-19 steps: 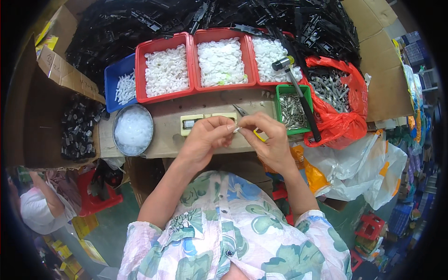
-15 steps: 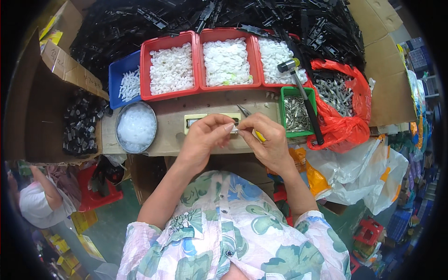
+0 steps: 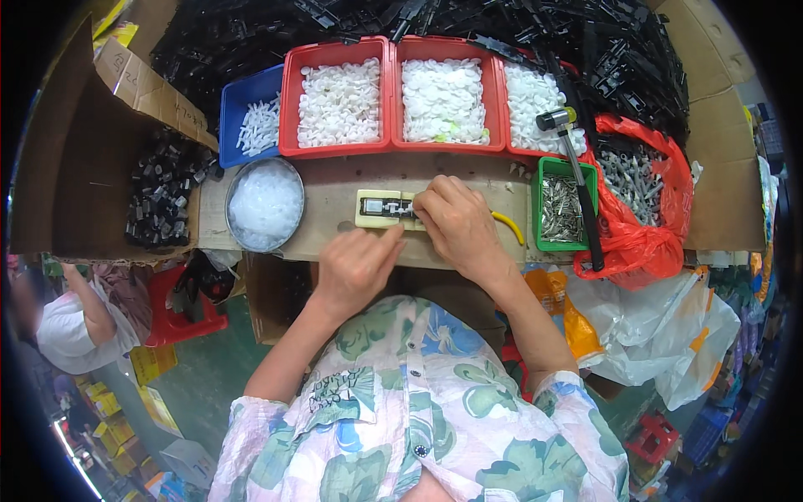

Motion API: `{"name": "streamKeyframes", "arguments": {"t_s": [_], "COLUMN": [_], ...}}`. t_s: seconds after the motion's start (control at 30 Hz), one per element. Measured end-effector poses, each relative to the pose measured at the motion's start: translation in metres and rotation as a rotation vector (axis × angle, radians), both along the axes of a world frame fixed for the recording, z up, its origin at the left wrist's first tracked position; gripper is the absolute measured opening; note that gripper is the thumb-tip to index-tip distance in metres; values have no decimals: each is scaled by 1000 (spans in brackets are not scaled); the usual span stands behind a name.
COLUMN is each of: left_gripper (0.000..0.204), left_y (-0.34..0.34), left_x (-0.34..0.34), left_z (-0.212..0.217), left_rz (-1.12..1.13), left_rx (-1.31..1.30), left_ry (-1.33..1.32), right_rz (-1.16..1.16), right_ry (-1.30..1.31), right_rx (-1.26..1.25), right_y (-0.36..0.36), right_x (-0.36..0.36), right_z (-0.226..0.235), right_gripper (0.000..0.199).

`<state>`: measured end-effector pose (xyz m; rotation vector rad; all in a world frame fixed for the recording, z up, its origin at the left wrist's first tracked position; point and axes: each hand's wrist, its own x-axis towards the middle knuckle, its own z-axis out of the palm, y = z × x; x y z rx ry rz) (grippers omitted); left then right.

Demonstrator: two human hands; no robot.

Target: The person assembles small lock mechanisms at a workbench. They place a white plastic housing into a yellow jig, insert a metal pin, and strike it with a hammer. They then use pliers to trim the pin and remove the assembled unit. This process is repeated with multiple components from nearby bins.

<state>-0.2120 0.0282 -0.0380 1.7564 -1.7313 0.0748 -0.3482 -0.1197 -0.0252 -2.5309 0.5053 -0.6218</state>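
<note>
A cream block (image 3: 376,220) lies on the cardboard-covered bench, with a black part (image 3: 386,207) carrying small white and metallic pieces set in it. My right hand (image 3: 460,224) covers the block's right end, fingertips closed and pressed down at the black part; whatever they grip is hidden. At the block's near edge is my left hand (image 3: 353,266), its index finger and thumb close together and the other fingers curled; I cannot see anything between them. A yellow-handled tool (image 3: 512,227) lies partly behind my right hand.
Red bins (image 3: 387,100) of white plastic parts line the back, beside a blue bin (image 3: 226,125). A round metal bowl (image 3: 303,219) stands left. At right are a green tray (image 3: 541,226) of metal pins, a hammer (image 3: 590,209) and a red bag (image 3: 631,259). Black parts (image 3: 159,201) fill a carton.
My hands have parted from a shared pinch over the block. The right now presses on its right end, and the left has drawn back to its near edge. The whole view has shifted slightly.
</note>
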Motion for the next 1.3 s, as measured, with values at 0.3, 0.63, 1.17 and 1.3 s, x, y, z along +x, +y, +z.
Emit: {"name": "streamKeyframes", "arguments": {"t_s": [0.3,0.63,1.17,1.3], "left_gripper": [39,38,35,25], "left_y": [-5,-11,3,11], "left_x": [4,-3,18,65], "left_z": [-16,-15,29,45], "left_rz": [-29,9,35,190], "left_rx": [38,17,34,8], "left_ry": [-95,-106,101,121], "right_rz": [106,44,-765,-741], "right_ry": [121,-13,533,494], "right_rx": [36,61,-449,-416], "right_y": [-10,-11,-174,-191], "right_x": [4,-16,-209,-229], "right_z": [10,26,33,26], "right_gripper": [6,10,18,15]}}
